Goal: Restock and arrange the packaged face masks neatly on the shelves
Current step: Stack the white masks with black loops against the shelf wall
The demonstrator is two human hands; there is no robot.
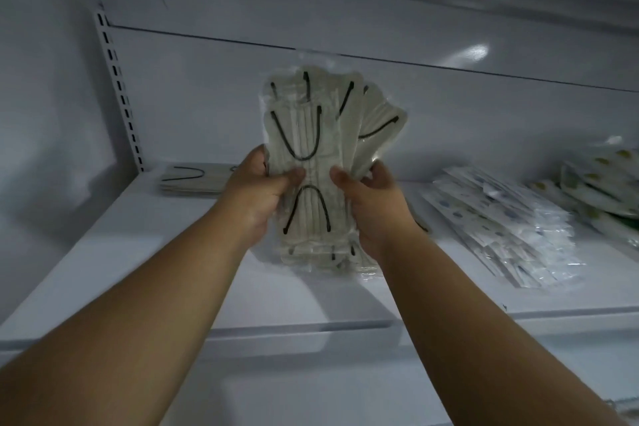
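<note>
A fanned bundle of clear-wrapped, pale beige face masks with black ear loops (313, 162) is held upright above the white metal shelf (145, 245), in front of the grey back panel (449, 107). The bundle is clamped from both sides: the left hand (257, 194) is closed on its left edge with the thumb pressed on the front, and the right hand (371, 204) is closed on its right edge, likewise with the thumb on the front. The packets are splayed at the top and not yet squared into one stack.

At the rear left of the shelf, just beside the slotted upright (119, 79), a low flat pile of matching beige masks (192, 180) is already laid down. To the right, a slanting row of clear packets with blue-dotted white masks (498, 221) lies overlapped, and farther right a blurred heap of packets with yellowish print and a green edge (601, 190) is seen.

The task is judged to be partly done: some stock is shelved, but the held bundle remains to be aligned and set down, probably on the bare shelf between the beige pile and the dotted row. The right-hand rows appear loose and may need straightening.
</note>
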